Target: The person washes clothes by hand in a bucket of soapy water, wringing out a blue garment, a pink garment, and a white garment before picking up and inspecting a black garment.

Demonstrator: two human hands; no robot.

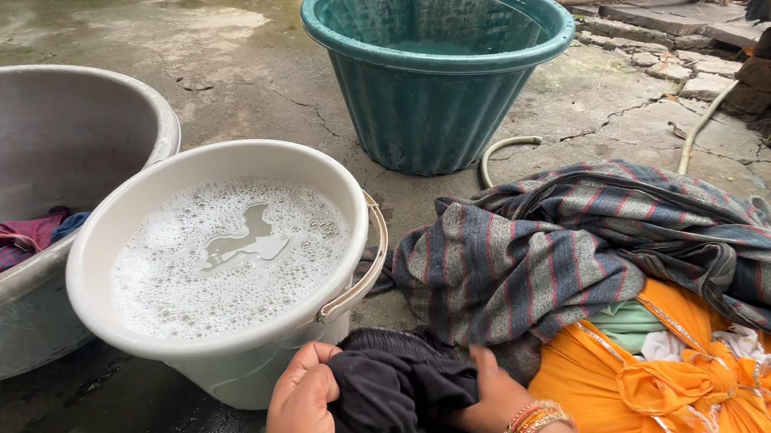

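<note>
Both hands sit at the bottom centre of the frame, bunching a black garment [391, 394] between them. Left hand [302, 426], with a bangle at the wrist, has its grip closed on the garment's left edge, fingers curled over the fabric. Right hand [491, 399], wearing several gold and orange bangles, is pressed into the cloth's right side with its grip closed around a fold.

Just above the hands stands a white bucket [110, 238] filled with foamy water, its handle hanging down on the right side. Left of it, touching or nearly so, is a large grey basin [26, 125] with a maroon and blue cloth [7, 246] lying inside. At the lower right lies a heap of laundry: a grey striped cloth [549, 254] draped over an orange garment [684, 376]. A green ribbed tub [434, 91] holding water stands at the upper centre, on wet cracked concrete ground [226, 59]. A hose end [501, 154] curls beside its base.
</note>
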